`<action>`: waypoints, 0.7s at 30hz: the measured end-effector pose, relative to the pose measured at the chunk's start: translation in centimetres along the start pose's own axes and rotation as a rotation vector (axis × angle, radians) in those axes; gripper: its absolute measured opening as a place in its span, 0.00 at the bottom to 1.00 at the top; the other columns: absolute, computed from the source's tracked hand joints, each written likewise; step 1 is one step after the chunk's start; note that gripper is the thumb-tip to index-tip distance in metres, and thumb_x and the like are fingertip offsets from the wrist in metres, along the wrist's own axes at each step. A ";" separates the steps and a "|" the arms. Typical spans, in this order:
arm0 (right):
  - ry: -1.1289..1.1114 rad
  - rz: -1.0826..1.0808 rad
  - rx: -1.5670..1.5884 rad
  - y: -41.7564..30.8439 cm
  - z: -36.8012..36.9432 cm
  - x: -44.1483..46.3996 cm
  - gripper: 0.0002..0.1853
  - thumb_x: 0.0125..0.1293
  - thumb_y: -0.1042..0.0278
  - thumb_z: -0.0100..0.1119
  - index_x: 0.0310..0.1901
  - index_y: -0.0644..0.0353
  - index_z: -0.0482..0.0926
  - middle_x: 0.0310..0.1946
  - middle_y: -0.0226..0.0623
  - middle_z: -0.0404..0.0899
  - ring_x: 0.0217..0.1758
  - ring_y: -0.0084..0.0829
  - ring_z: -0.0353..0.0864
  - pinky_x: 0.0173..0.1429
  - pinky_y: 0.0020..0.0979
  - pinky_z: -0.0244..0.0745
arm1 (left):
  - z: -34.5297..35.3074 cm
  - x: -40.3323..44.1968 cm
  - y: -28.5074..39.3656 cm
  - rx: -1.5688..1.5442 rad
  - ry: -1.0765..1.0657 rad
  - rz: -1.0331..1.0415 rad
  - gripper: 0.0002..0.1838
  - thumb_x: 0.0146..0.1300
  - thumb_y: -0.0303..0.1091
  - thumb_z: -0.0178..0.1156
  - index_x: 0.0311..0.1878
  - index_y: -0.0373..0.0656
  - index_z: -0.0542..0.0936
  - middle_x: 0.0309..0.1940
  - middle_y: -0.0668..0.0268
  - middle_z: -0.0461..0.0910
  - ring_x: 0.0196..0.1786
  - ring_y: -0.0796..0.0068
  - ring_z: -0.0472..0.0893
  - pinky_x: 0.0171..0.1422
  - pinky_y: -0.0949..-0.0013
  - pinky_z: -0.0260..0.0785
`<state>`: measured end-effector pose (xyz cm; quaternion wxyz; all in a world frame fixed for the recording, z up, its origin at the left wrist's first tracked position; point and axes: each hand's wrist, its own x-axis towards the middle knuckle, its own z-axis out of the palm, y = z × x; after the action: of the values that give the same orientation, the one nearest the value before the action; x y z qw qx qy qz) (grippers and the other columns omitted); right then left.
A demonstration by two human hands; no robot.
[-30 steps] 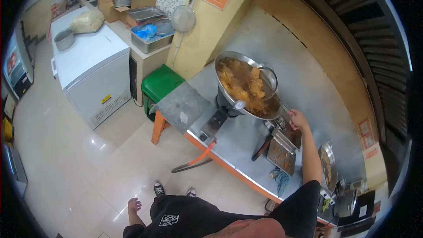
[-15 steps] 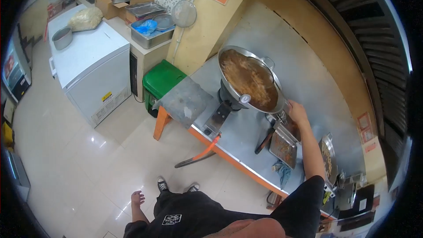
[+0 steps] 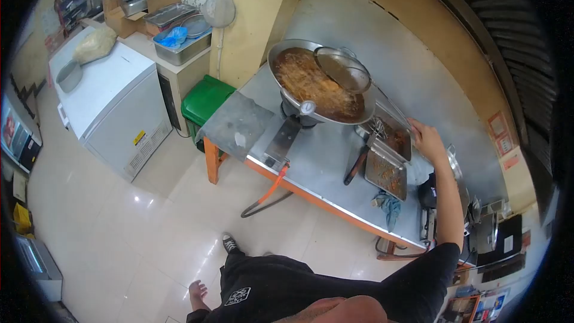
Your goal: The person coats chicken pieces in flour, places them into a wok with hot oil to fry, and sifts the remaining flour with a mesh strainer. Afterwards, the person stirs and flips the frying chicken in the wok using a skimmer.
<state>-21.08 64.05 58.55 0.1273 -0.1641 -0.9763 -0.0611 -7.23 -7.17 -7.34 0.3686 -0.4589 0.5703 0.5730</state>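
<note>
My right hand (image 3: 426, 136) is closed around the long handle of a mesh strainer (image 3: 345, 70). The strainer's round bowl hangs over the back right part of a wok (image 3: 369, 113) of bubbling brown oil (image 3: 299, 75). Through the mesh, a few golden bits show, though I cannot tell if they lie in it or under it. A dial thermometer (image 3: 308, 107) sits at the wok's near rim. My left hand (image 3: 198, 290) hangs low by my side over the floor, empty, its fingers loosely apart.
Under the wok is a burner (image 3: 286, 139) with an orange hose (image 3: 276, 184). To its right stand trays with fried crumbs (image 3: 387, 173), a black-handled tool (image 3: 357, 164) and a blue-green cloth (image 3: 390, 210). A white chest freezer (image 3: 113, 96) and a green bin (image 3: 206, 98) are at left.
The strainer has come up from the oil, and its bowl now shows above the wok. My right hand has drawn back to the right with the handle. The whole view has shifted.
</note>
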 end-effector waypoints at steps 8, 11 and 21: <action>-0.023 -0.023 0.232 2.4 2.7 -3.5 0.15 0.63 0.67 0.49 0.51 0.57 0.76 0.41 0.52 0.78 0.45 0.51 0.76 0.52 0.42 0.71 | 7.7 -5.2 8.5 0.046 -0.076 0.322 0.16 0.63 0.41 0.48 0.51 0.48 0.73 0.34 0.63 0.77 0.31 0.71 0.78 0.31 0.69 0.70; -0.068 -0.061 0.299 3.4 6.1 -3.1 0.16 0.63 0.68 0.48 0.51 0.58 0.76 0.41 0.52 0.77 0.46 0.52 0.76 0.52 0.42 0.71 | 9.5 -6.3 8.2 0.112 -0.123 0.347 0.15 0.64 0.41 0.47 0.50 0.48 0.73 0.33 0.64 0.77 0.31 0.72 0.78 0.31 0.69 0.70; -0.032 -0.041 0.317 5.4 11.0 -1.1 0.16 0.64 0.68 0.46 0.52 0.57 0.75 0.41 0.53 0.77 0.46 0.53 0.76 0.51 0.43 0.70 | 6.8 -9.9 -4.5 0.158 -0.033 0.103 0.15 0.65 0.40 0.47 0.51 0.47 0.72 0.37 0.60 0.78 0.35 0.64 0.78 0.37 0.61 0.72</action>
<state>-20.77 70.55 48.15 0.1346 -0.1231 -0.9787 0.0941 -0.65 0.96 0.10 0.3828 -0.3889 0.6305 0.5519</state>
